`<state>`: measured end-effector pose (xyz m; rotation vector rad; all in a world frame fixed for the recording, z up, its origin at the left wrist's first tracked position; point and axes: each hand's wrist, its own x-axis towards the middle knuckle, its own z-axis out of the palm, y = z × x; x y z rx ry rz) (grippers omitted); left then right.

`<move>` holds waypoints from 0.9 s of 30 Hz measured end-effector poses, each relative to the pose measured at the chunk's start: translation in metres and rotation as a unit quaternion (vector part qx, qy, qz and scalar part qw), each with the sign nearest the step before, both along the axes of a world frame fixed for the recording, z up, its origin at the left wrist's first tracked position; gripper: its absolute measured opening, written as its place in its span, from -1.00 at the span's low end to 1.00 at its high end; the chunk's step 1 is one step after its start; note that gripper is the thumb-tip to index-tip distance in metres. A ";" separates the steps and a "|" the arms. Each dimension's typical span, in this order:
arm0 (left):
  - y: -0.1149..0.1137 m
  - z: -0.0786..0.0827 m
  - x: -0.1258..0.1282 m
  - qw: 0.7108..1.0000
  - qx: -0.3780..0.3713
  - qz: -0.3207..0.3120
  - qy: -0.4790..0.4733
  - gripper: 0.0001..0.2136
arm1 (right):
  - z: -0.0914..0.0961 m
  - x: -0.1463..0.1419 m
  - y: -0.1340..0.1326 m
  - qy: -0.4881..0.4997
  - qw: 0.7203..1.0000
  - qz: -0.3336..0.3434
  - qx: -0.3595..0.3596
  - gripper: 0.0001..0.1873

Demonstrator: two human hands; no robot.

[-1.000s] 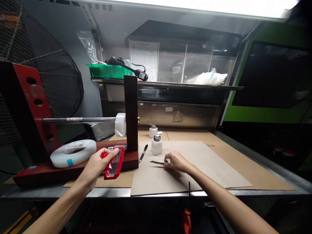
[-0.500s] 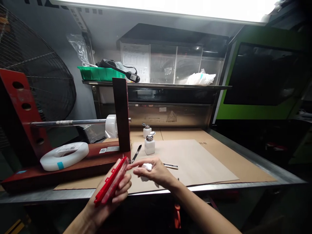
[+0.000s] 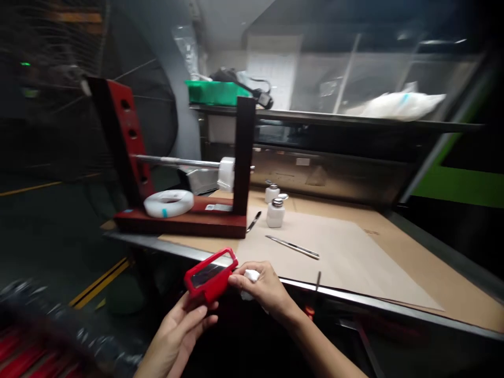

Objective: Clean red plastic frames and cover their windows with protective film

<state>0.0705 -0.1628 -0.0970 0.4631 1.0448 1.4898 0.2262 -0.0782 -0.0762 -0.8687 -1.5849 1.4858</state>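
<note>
A red plastic frame with a clear window [image 3: 211, 270] is held up in front of the table edge, its window side turned into view. My left hand [image 3: 183, 328] supports it from below, fingers against its lower edge and partly hidden behind it. My right hand [image 3: 271, 291] closes round a crumpled white wipe [image 3: 252, 275], while its thumb and forefinger touch the frame's right end. On the brown sheet just beyond lie tweezers [image 3: 293, 247] and a black pen [image 3: 254, 222]. Two white pump bottles stand behind them, the nearer bottle [image 3: 275, 214] larger in view.
To the left stands a dark red tape stand [image 3: 181, 226] with a roll of clear tape [image 3: 169, 203] on its base. A green bin [image 3: 216, 93] is on the shelf. Red parts in plastic [image 3: 31, 352] lie low at left. An orange-handled tool [image 3: 310, 312] is by the table edge.
My view has swung left and is blurred. The red frame has turned from edge-on to show its window. My right hand has gone from a pointing finger to touching the frame's end.
</note>
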 end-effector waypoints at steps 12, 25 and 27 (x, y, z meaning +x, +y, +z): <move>-0.161 -0.088 -0.167 0.925 -0.251 0.278 0.068 -0.86 | -0.052 -0.072 -0.044 -0.153 0.975 0.140 0.076 -0.69; -0.126 -0.151 -0.178 0.936 -0.294 0.183 0.067 -0.86 | -0.096 -0.027 -0.060 -0.221 0.965 0.142 -0.025 -0.64; -0.125 -0.152 -0.180 0.930 -0.317 0.164 0.091 -0.82 | -0.100 -0.023 -0.063 -0.216 0.965 0.145 -0.042 -0.63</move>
